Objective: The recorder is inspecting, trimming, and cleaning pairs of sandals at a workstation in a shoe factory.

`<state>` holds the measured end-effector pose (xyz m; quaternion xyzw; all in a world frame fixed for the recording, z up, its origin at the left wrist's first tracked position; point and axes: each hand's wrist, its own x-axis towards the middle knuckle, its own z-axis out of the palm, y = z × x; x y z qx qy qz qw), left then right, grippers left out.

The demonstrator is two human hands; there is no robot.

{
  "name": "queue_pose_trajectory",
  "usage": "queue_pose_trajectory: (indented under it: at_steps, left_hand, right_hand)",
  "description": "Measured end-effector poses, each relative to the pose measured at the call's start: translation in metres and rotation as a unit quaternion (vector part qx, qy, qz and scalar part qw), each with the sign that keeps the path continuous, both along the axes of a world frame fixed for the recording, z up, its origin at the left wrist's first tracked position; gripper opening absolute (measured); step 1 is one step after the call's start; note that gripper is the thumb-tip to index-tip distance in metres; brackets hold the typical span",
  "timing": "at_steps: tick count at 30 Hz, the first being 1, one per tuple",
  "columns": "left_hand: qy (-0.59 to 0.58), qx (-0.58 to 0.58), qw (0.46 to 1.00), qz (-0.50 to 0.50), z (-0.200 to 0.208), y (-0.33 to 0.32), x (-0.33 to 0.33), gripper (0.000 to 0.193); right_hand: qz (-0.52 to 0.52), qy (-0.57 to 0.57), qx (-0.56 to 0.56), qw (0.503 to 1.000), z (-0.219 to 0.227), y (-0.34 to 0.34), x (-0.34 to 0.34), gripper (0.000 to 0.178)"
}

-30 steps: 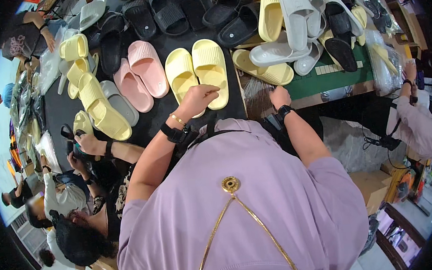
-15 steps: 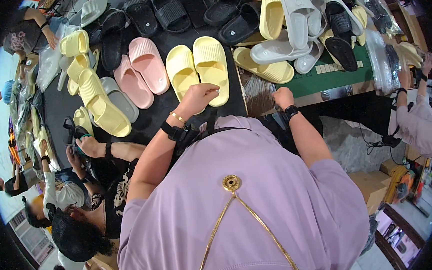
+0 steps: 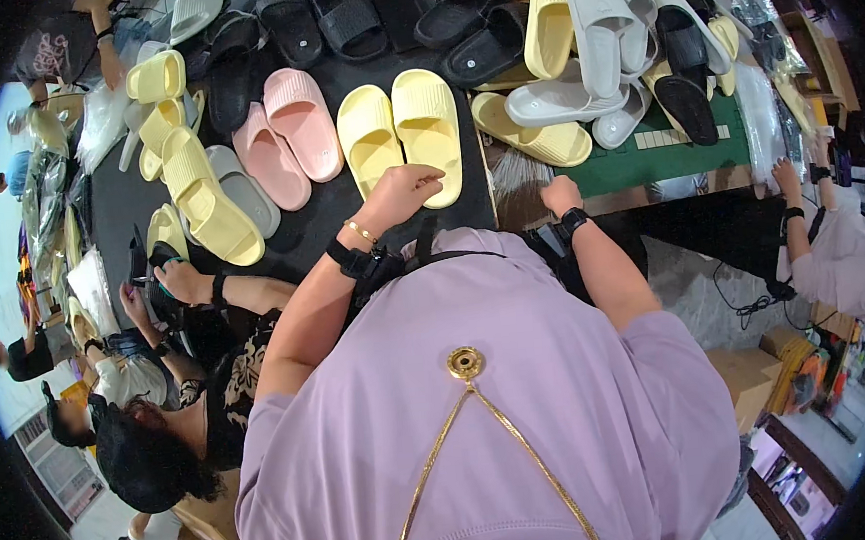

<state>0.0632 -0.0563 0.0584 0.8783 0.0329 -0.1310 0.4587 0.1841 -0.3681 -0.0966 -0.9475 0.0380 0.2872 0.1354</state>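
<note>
My left hand [image 3: 402, 197] hovers over the heel end of a pair of yellow slippers, its fingers pinched together. What lies between the fingertips is too small or hidden to make out. The left slipper [image 3: 370, 129] and the right slipper [image 3: 426, 120] lie side by side, soles down, toes pointing away from me. My right hand [image 3: 561, 196] is closed at the table's near edge, beside a stack of clear plastic bags [image 3: 521, 189]; anything inside its fingers is hidden. Left of the yellow pair rest two pink slippers [image 3: 304, 123].
Black slippers [image 3: 350, 30] line the back of the black table. A heap of grey slippers [image 3: 599, 33] and yellow ones covers the green mat [image 3: 651, 164] at right. More yellow slippers [image 3: 213, 210] lie at left, where a co-worker's hand [image 3: 185, 282] is close to my left arm.
My left hand's fingertips have turned slightly, and the small pale thing seen at them before no longer shows. My right hand has shifted slightly left. The slippers keep their arrangement.
</note>
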Motion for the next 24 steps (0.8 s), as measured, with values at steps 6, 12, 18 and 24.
queue_pose_trajectory:
  at_steps: [6, 12, 18, 24]
  left_hand:
    - [-0.002, -0.007, 1.0, 0.014, -0.019, 0.005, -0.008, 0.026]
    - [-0.005, 0.004, 1.0, -0.008, -0.006, -0.001, -0.003, 0.027]
    - [0.013, -0.006, 1.0, 0.009, -0.008, 0.001, -0.004, 0.027]
    - [-0.043, -0.018, 0.999, 0.025, 0.003, -0.005, 0.0, 0.027]
  right_hand:
    - [-0.025, 0.048, 0.09, 0.995, -0.004, -0.012, 0.004, 0.034]
    - [0.064, 0.015, 0.143, 0.988, -0.01, -0.016, 0.001, 0.032]
    - [-0.039, 0.047, 0.31, 0.949, 0.068, 0.005, 0.024, 0.023]
    - [-0.007, 0.038, 0.472, 0.881, 0.185, 0.026, 0.039, 0.016]
